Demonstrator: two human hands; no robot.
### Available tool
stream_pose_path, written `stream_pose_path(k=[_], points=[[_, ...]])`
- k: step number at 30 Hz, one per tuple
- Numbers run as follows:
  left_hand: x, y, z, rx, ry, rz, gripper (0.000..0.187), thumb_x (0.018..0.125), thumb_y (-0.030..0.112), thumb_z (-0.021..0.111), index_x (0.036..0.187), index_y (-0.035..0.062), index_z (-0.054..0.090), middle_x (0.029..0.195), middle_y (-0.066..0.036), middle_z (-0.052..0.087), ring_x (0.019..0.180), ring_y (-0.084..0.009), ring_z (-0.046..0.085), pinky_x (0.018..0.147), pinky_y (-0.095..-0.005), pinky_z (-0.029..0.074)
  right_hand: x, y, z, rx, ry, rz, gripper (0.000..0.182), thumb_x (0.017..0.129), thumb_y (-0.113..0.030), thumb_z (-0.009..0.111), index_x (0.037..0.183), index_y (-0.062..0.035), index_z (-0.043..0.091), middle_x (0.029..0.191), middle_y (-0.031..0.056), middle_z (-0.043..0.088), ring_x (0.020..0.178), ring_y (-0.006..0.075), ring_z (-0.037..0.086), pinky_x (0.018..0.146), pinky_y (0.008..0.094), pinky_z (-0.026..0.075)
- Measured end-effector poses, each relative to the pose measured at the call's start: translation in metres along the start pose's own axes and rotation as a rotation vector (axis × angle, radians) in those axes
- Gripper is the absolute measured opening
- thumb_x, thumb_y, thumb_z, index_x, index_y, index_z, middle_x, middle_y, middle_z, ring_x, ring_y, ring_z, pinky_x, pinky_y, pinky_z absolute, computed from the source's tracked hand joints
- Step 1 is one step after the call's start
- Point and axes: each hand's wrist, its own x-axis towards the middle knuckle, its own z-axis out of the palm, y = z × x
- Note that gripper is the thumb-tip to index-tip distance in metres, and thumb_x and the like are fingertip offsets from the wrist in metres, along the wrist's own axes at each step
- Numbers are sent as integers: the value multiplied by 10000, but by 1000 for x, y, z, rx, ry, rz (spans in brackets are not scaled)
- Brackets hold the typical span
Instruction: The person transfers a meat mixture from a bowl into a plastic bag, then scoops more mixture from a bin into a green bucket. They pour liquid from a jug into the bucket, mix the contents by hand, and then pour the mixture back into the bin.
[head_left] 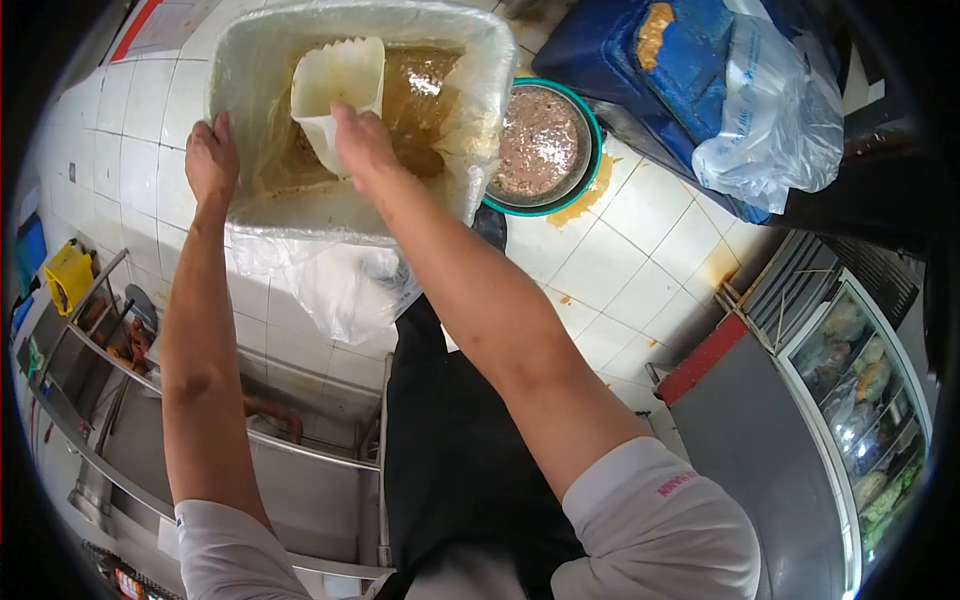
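Observation:
My right hand (362,146) grips a white plastic scoop (340,75) cut with a jagged rim. The scoop is inside a large tub lined with clear plastic (232,90), down at the brown liquid (420,85) in its bottom. On the tub's left edge, my left hand (212,158) is closed round the rim and its plastic liner. Loose liner film (350,285) hangs over the near side. Right beside the tub stands a round teal-rimmed basin (597,150) with a metal bowl of pinkish-brown, wet, ground-looking mixture (540,140) in it.
A blue container (620,60) with a plastic bag (770,120) over it stands at the upper right. White floor tiles (640,220) carry brown spills. A metal rack (300,480) is at the lower left, a glass-fronted fridge (860,400) at the right.

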Motion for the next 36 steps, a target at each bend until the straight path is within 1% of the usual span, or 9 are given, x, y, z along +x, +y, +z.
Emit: stream_pose_path(k=[13,18,19,21,23,28,31,32,36], points=[[80,-16,10,232,-18,105,634,957,570,341,973,-8,600,948,-289,644,929,-430,629,800,-502,495,12,-7,17,-96,-3,-32,614,902,-459,512,1146,104,551,1148,234,586,1044,307,577,861,401,454],[41,15,-35,338,218,206,567,885,536,535,1228,85,540,1189,-234,547,1053,-424,560,793,-517,497,15,5,19,138,-115,-64,504,912,-387,541,1102,75,604,1052,182,634,939,240,583,815,403,455],[29,15,-43,318,272,276,577,869,541,558,1218,83,569,1091,-225,602,983,-408,593,800,-515,491,13,8,26,180,-85,-49,492,913,-388,543,1082,69,609,1022,166,633,901,228,574,812,393,453],[-15,46,-70,-166,-209,90,556,883,521,568,1010,-9,677,916,-221,677,884,-342,644,788,-419,489,6,6,29,245,-5,-20,470,915,-389,547,1042,57,618,961,134,631,825,204,557,806,375,448],[-50,49,-57,-488,-515,-60,612,877,566,557,1008,-19,678,896,-186,667,848,-248,615,781,-344,470,-1,5,29,356,-92,110,397,933,-400,521,998,-17,603,967,80,584,809,182,465,865,404,415],[-56,61,-21,-605,-619,-184,636,857,599,562,969,-19,659,899,-187,635,871,-266,588,823,-331,454,-8,9,34,522,-165,243,349,978,-414,444,1009,-89,569,984,39,560,843,193,417,887,487,362],[-41,63,-12,-561,-591,-47,612,852,592,569,1015,8,651,985,-224,632,874,-302,611,809,-366,478,-12,10,34,549,-171,256,359,994,-416,412,1032,-91,559,977,37,561,844,192,417,906,484,344],[-40,73,-17,-699,-743,-319,464,930,441,519,1196,68,594,970,-232,625,864,-340,625,762,-404,503,-17,9,28,585,-210,255,365,979,-429,459,1015,-86,578,970,37,558,833,194,412,918,455,359],[-23,59,15,-47,-600,552,350,992,227,386,1324,197,492,888,-211,600,854,-358,625,729,-439,512,-68,-7,-19,220,-256,-114,463,935,-437,566,1199,-57,588,1126,48,590,969,178,538,873,312,437]])
